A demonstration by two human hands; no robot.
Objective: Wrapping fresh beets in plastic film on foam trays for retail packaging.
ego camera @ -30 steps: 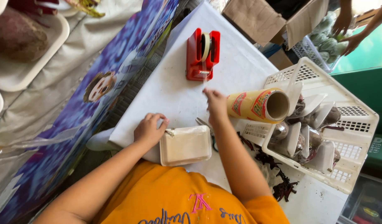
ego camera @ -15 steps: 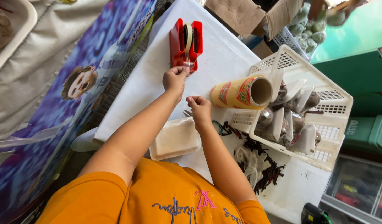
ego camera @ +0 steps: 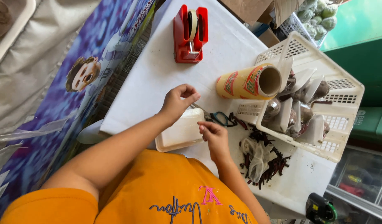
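White foam tray [ego camera: 180,133] lies at the near edge of the white surface [ego camera: 157,70], directly between a person's two bare hands. The left hand [ego camera: 177,101] hovers over the tray's far edge with thumb and forefinger pinched together; whether a strip of clear tape is caught between them cannot be told. The right hand [ego camera: 216,137] rests just beside the tray's right corner, fingers curled loosely and clamped on nothing visible. The tray looks light, thin and easily dented, so it is best taken by its raised rim rather than pressed in the middle. A red tape dispenser [ego camera: 190,35] stands well apart at the far side. A roll of wrapping film [ego camera: 248,81] leans against a white slotted basket [ego camera: 344,89] crowded with wrapped trays of dark produce. Scissors with blue-green handles [ego camera: 220,119] lie just beyond the right hand, and a heap of dark red trimmings with a crumpled clear bag [ego camera: 259,159] sits close on the right, the nearest clutter to the tray.
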